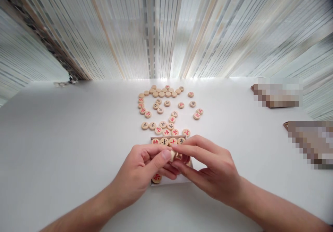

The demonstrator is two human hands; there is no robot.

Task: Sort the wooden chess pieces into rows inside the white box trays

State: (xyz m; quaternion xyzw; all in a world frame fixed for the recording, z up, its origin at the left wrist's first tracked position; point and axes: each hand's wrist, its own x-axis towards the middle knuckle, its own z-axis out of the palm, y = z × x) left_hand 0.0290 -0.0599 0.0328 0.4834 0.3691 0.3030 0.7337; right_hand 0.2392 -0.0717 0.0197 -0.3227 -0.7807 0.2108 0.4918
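Note:
A small open box [182,179] lies on the white table [65,138] just in front of me, with round wooden chess pieces in a row [164,141] along its far side and one red-marked piece [156,178] at its near left corner. Both hands meet over the box. My left hand [142,173] and my right hand [210,167] pinch one pale wooden piece [172,155] between thumbs and fingertips. Most of the box's inside is hidden under my fingers.
Many loose wooden discs [166,108] with red or black characters lie scattered beyond the box toward the table's far edge. Two blurred-out objects sit at the right, one far [278,93] and one nearer [310,143]. A striped curtain hangs behind the table.

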